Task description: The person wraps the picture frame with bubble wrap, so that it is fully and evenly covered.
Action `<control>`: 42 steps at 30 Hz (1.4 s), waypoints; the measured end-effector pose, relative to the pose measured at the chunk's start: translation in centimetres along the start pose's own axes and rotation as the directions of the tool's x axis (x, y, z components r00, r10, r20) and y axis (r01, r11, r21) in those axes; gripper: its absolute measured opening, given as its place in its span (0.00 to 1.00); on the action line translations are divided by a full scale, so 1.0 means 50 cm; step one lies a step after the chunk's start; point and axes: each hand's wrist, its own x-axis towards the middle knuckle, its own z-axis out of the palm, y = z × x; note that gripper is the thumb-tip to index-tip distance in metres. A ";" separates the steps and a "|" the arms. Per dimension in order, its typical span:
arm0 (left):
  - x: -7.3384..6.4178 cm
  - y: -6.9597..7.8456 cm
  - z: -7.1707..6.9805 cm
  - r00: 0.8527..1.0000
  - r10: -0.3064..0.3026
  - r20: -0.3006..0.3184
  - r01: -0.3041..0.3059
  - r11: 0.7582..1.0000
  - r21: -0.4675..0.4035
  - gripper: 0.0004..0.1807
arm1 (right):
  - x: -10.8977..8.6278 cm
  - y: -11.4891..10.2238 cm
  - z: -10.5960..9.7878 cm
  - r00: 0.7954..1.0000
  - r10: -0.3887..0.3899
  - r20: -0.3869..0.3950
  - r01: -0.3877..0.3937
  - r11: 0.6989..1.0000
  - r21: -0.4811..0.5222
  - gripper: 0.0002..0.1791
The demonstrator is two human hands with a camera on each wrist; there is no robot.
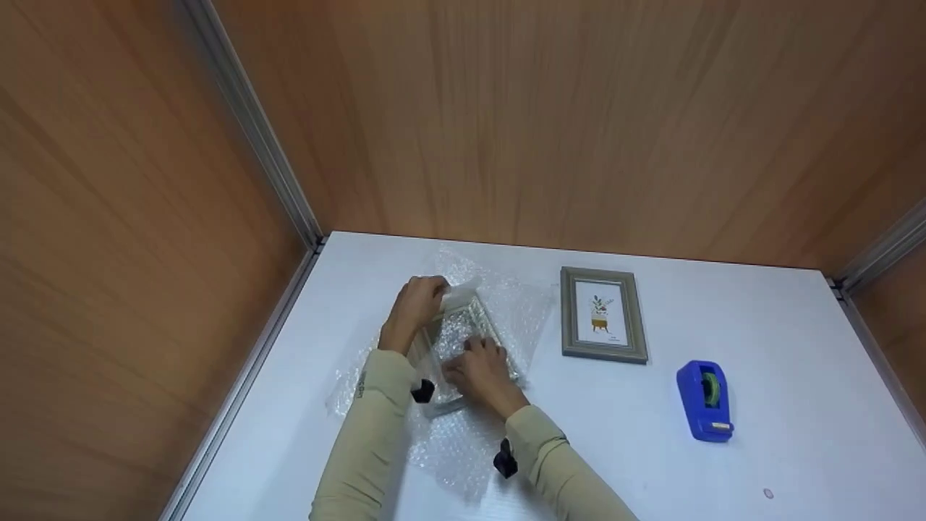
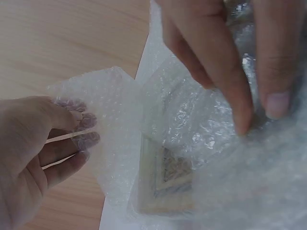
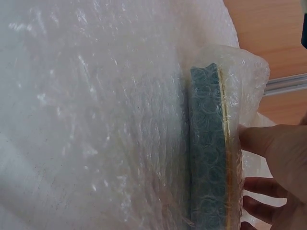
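Note:
A picture frame (image 1: pixel 443 409) lies on a sheet of bubble wrap (image 1: pixel 517 300), with part of the wrap folded over it. At the far left corner of the frame, my left hand (image 1: pixel 416 307) pinches a flap of the wrap; in the left wrist view its thumb is in front of the sheet and its fingers show through from behind. My right hand (image 1: pixel 481 373) rests on the wrap over the frame, fingertips touching it. The right wrist view shows the frame's side (image 3: pixel 207 148) through the bubbles, beside the right hand (image 3: pixel 283 165).
A second grey picture frame (image 1: pixel 568 311) with a plant print lies to the right on the white table (image 1: pixel 796 347). Nearer the right side stands a blue tape dispenser (image 1: pixel 698 416). Wooden panels (image 1: pixel 564 130) enclose the table at the back and sides.

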 end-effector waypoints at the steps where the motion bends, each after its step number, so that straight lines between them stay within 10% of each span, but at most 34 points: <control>1: -0.004 0.000 0.002 1.000 0.005 0.000 -0.005 1.000 0.007 0.10 | -0.001 0.000 0.000 1.000 0.005 -0.004 -0.005 1.000 -0.002 0.09; 26: -0.079 -0.015 0.079 0.993 0.112 0.027 -0.115 0.985 0.127 0.09 | 0.001 -0.003 -0.006 0.997 0.012 0.080 -0.018 0.997 0.075 0.09; 42: -0.087 -0.015 0.106 0.978 0.209 0.019 -0.204 0.927 0.314 0.08 | 0.001 0.001 -0.006 0.998 0.013 0.066 -0.019 0.996 0.085 0.11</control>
